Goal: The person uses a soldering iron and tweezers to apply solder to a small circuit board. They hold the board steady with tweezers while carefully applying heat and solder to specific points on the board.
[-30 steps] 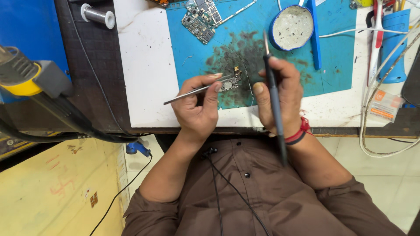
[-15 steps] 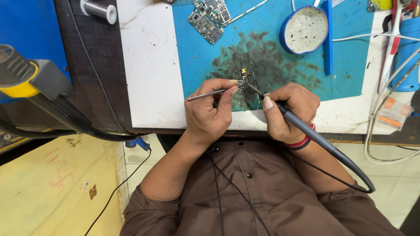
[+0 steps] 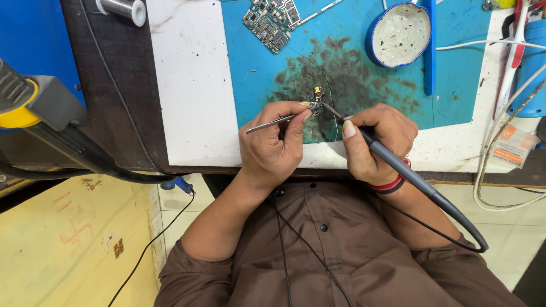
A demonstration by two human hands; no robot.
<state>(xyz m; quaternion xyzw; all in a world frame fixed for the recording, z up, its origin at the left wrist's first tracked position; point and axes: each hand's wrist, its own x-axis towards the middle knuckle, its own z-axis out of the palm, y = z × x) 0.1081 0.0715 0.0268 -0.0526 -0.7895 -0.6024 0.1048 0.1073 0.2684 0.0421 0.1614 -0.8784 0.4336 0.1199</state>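
My left hand (image 3: 272, 146) pinches metal tweezers (image 3: 277, 121), whose tips hold down a small circuit part (image 3: 316, 101) on the stained blue work mat (image 3: 250, 68). My right hand (image 3: 375, 142) grips a grey soldering iron (image 3: 398, 165) like a pen. The iron's tip touches the small part from the right. A dark cable runs from the iron's handle down past my wrist.
A larger circuit board (image 3: 271, 20) lies at the mat's far edge. A round blue dish (image 3: 399, 35) sits at the back right, with a blue tool (image 3: 430, 51) beside it. White cables (image 3: 500, 113) trail on the right. A yellow and grey hot-air handle (image 3: 34, 105) rests at the left.
The soldering iron swung from upright in my right hand to a low slant, its tip coming down onto the small part. My left hand keeps the tweezers in place.
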